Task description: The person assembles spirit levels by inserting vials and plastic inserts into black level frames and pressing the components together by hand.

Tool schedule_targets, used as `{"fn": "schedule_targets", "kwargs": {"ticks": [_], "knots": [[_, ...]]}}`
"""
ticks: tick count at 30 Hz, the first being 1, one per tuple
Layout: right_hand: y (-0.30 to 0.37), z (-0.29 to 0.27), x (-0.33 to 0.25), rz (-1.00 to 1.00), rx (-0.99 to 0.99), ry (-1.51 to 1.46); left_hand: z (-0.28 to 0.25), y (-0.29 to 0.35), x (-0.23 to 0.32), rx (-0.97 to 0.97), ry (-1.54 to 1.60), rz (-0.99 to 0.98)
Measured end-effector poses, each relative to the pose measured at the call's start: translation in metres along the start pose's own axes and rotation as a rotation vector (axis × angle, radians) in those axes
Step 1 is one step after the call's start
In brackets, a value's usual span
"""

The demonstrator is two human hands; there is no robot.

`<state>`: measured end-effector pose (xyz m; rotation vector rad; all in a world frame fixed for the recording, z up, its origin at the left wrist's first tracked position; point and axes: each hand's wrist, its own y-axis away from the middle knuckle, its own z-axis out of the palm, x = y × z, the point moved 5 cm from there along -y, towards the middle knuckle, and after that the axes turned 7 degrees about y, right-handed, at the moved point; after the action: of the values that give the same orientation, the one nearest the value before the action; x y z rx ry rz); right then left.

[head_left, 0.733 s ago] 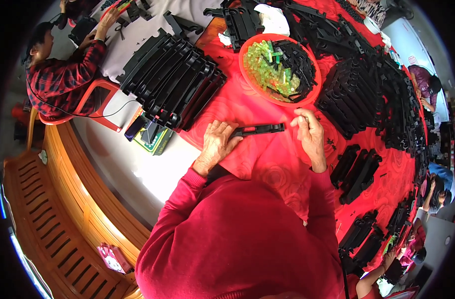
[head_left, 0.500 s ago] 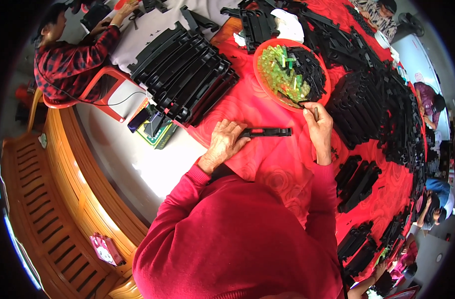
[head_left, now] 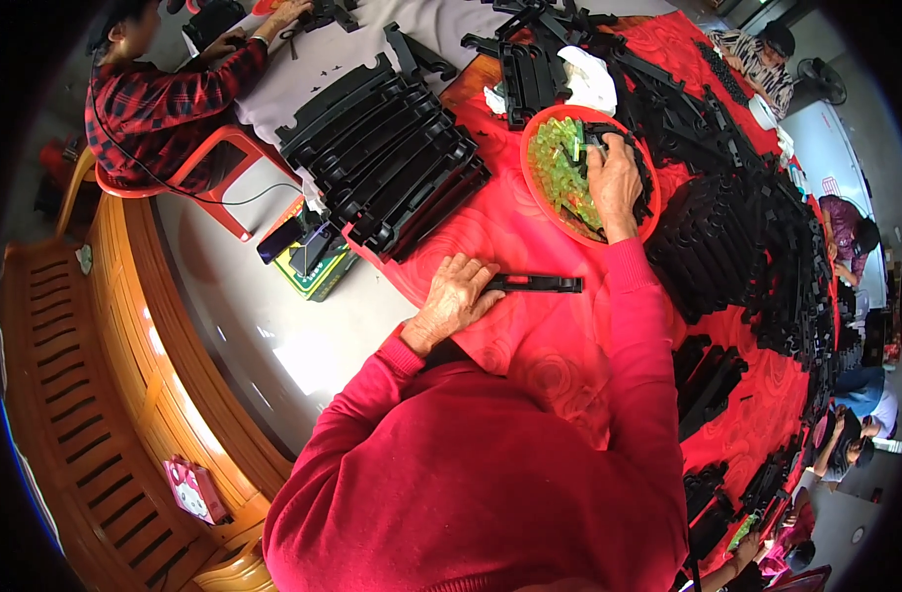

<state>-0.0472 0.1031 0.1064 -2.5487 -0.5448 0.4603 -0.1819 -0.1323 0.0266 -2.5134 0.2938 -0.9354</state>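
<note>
My left hand [head_left: 458, 297] rests on the red tablecloth, its fingers closed on the left end of a long, narrow black plastic part [head_left: 545, 284]. That part lies flat and points right. Up and to the right, my right hand [head_left: 617, 187] reaches into a round red bowl [head_left: 532, 185]. Its fingers are bent down among small black pieces [head_left: 646, 183] in the bowl's right side; the fingertips are partly hidden, and what they grip cannot be made out. Small translucent yellow-green pieces [head_left: 558, 163] fill the bowl's left side.
A stack of long black plastic parts [head_left: 382, 158] stands left of the bowl. More black parts [head_left: 713, 242] are piled to its right, with small groups nearer me. A person in a checked shirt [head_left: 175, 118] sits far left; others work along the right. A wooden bench [head_left: 86, 395] stands left.
My right hand has moved up from the bowl's near rim into the black pieces inside it. My left hand still holds the black part. The whole view has shifted slightly.
</note>
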Motion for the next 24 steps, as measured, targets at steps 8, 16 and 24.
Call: {"fn": "schedule_targets", "kwargs": {"ticks": [8,16,24], "knots": [[-0.014,0.029,0.018,0.041,-0.068,-0.005,0.002,-0.001,-0.001,0.02,-0.013,0.018],[0.04,-0.04,0.018,0.177,-0.149,-0.545,0.002,-0.003,-0.005,-0.003,0.011,0.001],[0.184,-0.03,-0.026,0.228,-0.186,-0.745,-0.011,-0.001,0.005,0.127,0.031,0.0]]}}
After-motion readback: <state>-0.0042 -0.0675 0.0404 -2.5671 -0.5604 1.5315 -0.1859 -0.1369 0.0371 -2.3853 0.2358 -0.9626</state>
